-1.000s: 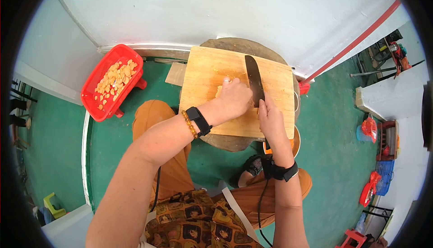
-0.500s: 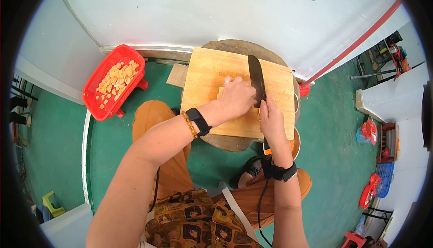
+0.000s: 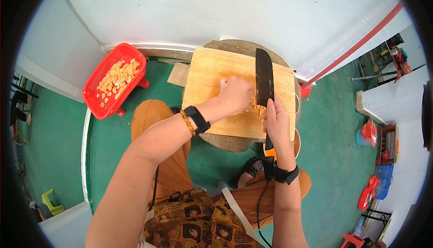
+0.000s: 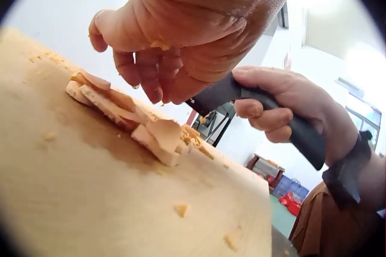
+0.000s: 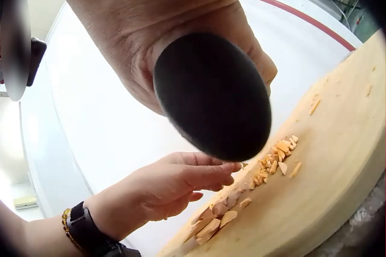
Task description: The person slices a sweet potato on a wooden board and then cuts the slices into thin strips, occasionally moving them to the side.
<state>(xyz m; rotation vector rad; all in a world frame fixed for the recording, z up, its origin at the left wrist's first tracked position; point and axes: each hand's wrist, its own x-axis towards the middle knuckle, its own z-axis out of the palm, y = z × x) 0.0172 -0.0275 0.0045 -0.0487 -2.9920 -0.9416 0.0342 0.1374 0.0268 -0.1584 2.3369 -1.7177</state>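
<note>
My right hand point(image 3: 277, 119) grips the handle of a black-bladed kitchen knife point(image 3: 264, 76), its broad blade face turned up over the right part of a wooden cutting board point(image 3: 203, 70). My left hand point(image 3: 237, 95) hovers just left of the blade. In the left wrist view its fingers hang loosely bent above a row of orange vegetable slices point(image 4: 108, 107), with a small crumb stuck on the palm. Thin cut strips point(image 5: 271, 163) lie beyond the slices in the right wrist view. The knife's butt end point(image 5: 211, 97) blocks much of that view.
The board lies on a round wooden stump point(image 3: 230, 143). A red basket point(image 3: 90, 98) of round orange slices stands on the floor to the left. Below the board's right corner is a bowl point(image 3: 296, 143) with orange bits. A white wall point(image 3: 216, 9) rises behind.
The knife has moved slightly right, its blade tipping over so the broad face shows. The left hand has come off the slices, which now show strips beside the blade.
</note>
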